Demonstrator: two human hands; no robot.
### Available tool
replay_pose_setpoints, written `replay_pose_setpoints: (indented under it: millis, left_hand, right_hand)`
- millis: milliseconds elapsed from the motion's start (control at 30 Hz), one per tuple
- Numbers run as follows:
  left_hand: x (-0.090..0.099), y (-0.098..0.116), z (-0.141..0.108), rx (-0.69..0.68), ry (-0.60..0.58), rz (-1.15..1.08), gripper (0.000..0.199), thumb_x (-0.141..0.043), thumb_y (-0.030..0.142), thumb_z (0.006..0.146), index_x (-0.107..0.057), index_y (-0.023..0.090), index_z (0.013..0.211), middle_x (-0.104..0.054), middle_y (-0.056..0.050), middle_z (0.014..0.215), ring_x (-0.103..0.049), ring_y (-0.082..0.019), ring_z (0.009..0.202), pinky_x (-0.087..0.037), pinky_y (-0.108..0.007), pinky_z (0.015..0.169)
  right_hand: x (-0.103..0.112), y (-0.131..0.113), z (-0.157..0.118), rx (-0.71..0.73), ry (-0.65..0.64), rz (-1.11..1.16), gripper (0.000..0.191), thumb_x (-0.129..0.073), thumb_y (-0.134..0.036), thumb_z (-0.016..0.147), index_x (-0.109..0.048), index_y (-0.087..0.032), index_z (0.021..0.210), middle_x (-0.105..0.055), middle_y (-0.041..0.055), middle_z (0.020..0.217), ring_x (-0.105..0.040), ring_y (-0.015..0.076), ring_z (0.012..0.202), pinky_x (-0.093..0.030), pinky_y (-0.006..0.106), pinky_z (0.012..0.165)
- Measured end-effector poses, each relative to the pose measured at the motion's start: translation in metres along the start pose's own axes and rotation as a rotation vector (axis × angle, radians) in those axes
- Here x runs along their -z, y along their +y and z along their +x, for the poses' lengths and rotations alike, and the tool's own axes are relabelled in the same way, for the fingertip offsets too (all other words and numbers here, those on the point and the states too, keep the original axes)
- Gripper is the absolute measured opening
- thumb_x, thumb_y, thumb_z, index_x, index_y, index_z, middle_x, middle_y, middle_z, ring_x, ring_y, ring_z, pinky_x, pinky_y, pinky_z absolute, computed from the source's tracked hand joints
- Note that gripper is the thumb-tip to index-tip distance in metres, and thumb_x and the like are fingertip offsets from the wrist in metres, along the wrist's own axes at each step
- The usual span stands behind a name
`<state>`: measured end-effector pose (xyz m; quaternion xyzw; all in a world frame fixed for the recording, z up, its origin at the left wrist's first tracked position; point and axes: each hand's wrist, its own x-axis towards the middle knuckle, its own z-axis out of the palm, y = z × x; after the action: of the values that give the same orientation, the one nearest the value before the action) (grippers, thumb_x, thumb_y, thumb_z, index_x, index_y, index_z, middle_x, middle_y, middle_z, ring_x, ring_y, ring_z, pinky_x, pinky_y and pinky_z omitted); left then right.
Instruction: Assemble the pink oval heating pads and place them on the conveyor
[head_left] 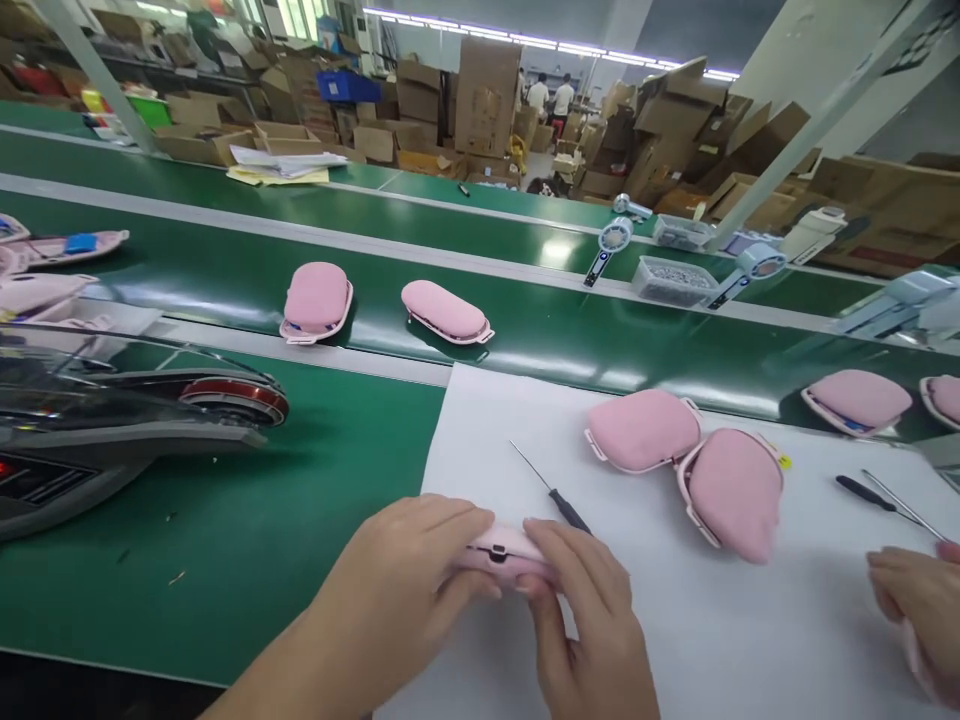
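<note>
Both hands grip a small pink case (504, 566) edge-on above the white sheet, its seam and a small dark slot facing me. My left hand (405, 570) closes around its left end, thumb below and fingers above. My right hand (589, 600) pinches the right end the same way. Just behind the case lies a screwdriver (568, 510) with a black handle, its thin shaft pointing up and left. Two pink padded shells (643, 430) rest against each other on the sheet to the right. What is inside the held case is hidden.
A white sheet (480, 420) covers part of the green bench. Pink shells (447, 312) sit on the green belt beyond. A dark glossy object with a red-rimmed wheel (236, 398) stands left. Another person's hand (919, 600) works at right, near another screwdriver (866, 492). Handheld fans (615, 237) stand farther back.
</note>
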<state>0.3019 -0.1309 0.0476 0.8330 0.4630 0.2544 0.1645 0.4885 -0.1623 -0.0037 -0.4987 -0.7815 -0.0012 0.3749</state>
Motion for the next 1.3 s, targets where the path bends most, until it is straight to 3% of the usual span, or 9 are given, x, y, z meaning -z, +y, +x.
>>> replay_pose_setpoints:
  millis: [167, 300, 400, 500, 600, 733, 867, 1033, 1300]
  left_hand:
    - [-0.011, -0.004, -0.006, -0.016, 0.240, 0.069, 0.019, -0.057, 0.018, 0.081, -0.059, 0.019, 0.100, -0.071, -0.004, 0.094, -0.065, -0.021, 0.089, -0.054, -0.034, 0.074]
    - [-0.017, 0.000, -0.002, -0.017, 0.347, 0.046, 0.016, -0.054, 0.010, 0.080, -0.061, 0.019, 0.091, -0.072, -0.001, 0.081, -0.064, -0.017, 0.071, -0.051, -0.032, 0.064]
    - [-0.019, 0.002, 0.004, -0.014, 0.407, 0.021, 0.015, -0.055, 0.008, 0.078, -0.061, 0.020, 0.086, -0.072, 0.001, 0.075, -0.063, -0.015, 0.064, -0.049, -0.032, 0.061]
    - [-0.016, 0.000, 0.006, -0.016, 0.398, 0.034, 0.014, -0.055, 0.009, 0.079, -0.061, 0.019, 0.086, -0.073, 0.000, 0.075, -0.063, -0.016, 0.064, -0.051, -0.031, 0.061]
    - [-0.009, -0.008, -0.001, -0.027, 0.265, 0.042, 0.018, -0.052, 0.012, 0.084, -0.063, 0.018, 0.097, -0.074, -0.002, 0.085, -0.066, -0.015, 0.074, -0.056, -0.027, 0.066]
    - [-0.001, -0.023, -0.016, 0.068, 0.143, 0.037, 0.029, -0.053, 0.025, 0.089, -0.058, 0.019, 0.118, -0.071, -0.005, 0.110, -0.066, -0.015, 0.099, -0.057, -0.019, 0.075]
    - [-0.005, -0.031, -0.023, 0.091, 0.245, -0.083, 0.022, -0.055, 0.020, 0.086, -0.062, 0.021, 0.107, -0.073, -0.003, 0.100, -0.068, -0.015, 0.091, -0.058, -0.021, 0.075]
    - [-0.012, -0.030, -0.018, 0.059, 0.406, -0.171, 0.029, -0.051, 0.003, 0.079, -0.064, 0.020, 0.098, -0.073, -0.002, 0.088, -0.067, -0.015, 0.077, -0.057, -0.025, 0.066]
    - [-0.011, -0.028, -0.024, 0.114, 0.305, -0.038, 0.021, -0.048, 0.015, 0.087, -0.059, 0.019, 0.104, -0.071, -0.003, 0.095, -0.065, -0.015, 0.086, -0.053, -0.027, 0.075]
  right_hand:
    - [-0.010, -0.013, 0.004, -0.083, 0.029, -0.024, 0.021, -0.047, -0.016, 0.091, -0.056, -0.017, 0.111, -0.067, 0.0055, 0.098, -0.060, 0.0204, 0.087, -0.036, 0.034, 0.080]
    - [-0.017, -0.026, 0.008, -0.195, 0.107, -0.039, 0.021, -0.043, -0.011, 0.089, -0.057, -0.018, 0.103, -0.068, 0.0056, 0.092, -0.060, 0.0203, 0.081, -0.032, 0.035, 0.076]
    - [-0.020, -0.024, 0.012, -0.160, 0.105, -0.047, 0.022, -0.043, -0.007, 0.087, -0.056, -0.017, 0.102, -0.067, 0.0055, 0.089, -0.059, 0.0196, 0.080, -0.034, 0.035, 0.077]
    - [-0.021, -0.017, 0.012, -0.095, 0.089, -0.068, 0.023, -0.044, -0.007, 0.086, -0.056, -0.015, 0.104, -0.066, 0.0064, 0.091, -0.058, 0.0203, 0.083, -0.036, 0.034, 0.080]
    - [-0.022, -0.015, 0.011, -0.061, 0.091, -0.055, 0.025, -0.044, -0.008, 0.087, -0.055, -0.014, 0.110, -0.063, 0.0093, 0.102, -0.056, 0.0221, 0.094, -0.037, 0.035, 0.085]
    - [-0.024, -0.025, 0.010, -0.161, 0.102, 0.017, 0.027, -0.045, -0.009, 0.090, -0.053, -0.017, 0.115, -0.058, 0.0105, 0.116, -0.051, 0.0243, 0.108, -0.038, 0.037, 0.091]
    - [-0.030, -0.037, 0.013, -0.221, 0.108, -0.065, 0.028, -0.048, -0.033, 0.094, -0.053, -0.017, 0.116, -0.061, 0.0124, 0.107, -0.050, 0.0291, 0.099, -0.036, 0.043, 0.085]
    - [-0.038, -0.045, 0.020, -0.260, 0.145, -0.165, 0.014, -0.049, -0.022, 0.090, -0.056, -0.018, 0.102, -0.064, 0.0099, 0.090, -0.049, 0.0265, 0.082, -0.032, 0.042, 0.076]
    - [-0.022, -0.033, 0.025, -0.195, -0.031, -0.063, 0.020, -0.047, -0.029, 0.095, -0.057, -0.019, 0.109, -0.064, 0.0066, 0.099, -0.052, 0.0236, 0.093, -0.036, 0.037, 0.082]
